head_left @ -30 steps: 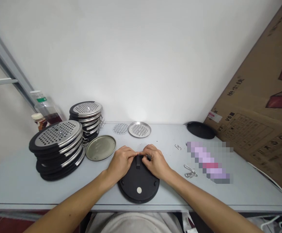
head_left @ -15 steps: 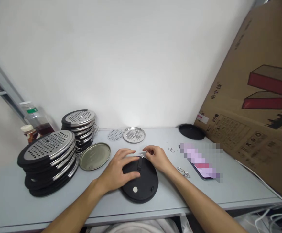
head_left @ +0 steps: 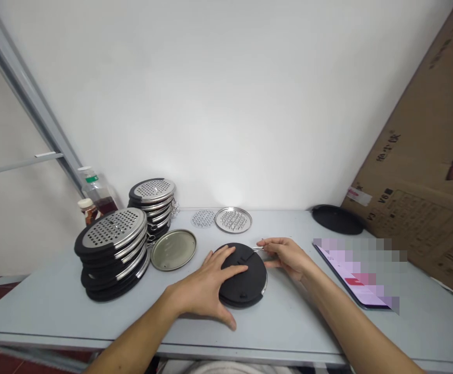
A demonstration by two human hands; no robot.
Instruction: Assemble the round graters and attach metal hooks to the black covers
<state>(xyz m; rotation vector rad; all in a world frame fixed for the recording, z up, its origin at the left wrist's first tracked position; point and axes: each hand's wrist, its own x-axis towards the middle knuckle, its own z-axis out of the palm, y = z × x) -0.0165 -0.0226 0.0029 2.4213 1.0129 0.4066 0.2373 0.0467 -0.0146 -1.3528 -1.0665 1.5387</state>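
A round black disc-shaped case (head_left: 248,283) lies on the table in front of me, with a short strap on top and a bit of silver edge at its lower right. My left hand (head_left: 213,278) rests on its left side, fingers spread and thumb stretched past the near edge. At the upper right of the case, my right hand (head_left: 284,254) pinches a thin metal clip (head_left: 258,249) by the strap end. How the clip joins the strap is too small to tell.
Two stacks of black-rimmed round graters (head_left: 113,231) stand left, beside a bottle (head_left: 102,195) and a jar (head_left: 89,210). Near them are a plain metal lid (head_left: 174,249), a perforated disc (head_left: 203,218) and a grater plate (head_left: 233,220). Rightward lie a black disc (head_left: 337,218), a phone (head_left: 357,280) and a carton (head_left: 417,208).
The case has turned clockwise, its strap now pointing to the upper right. My right hand has moved to its right side. The white dot no longer shows. The camera view has shifted.
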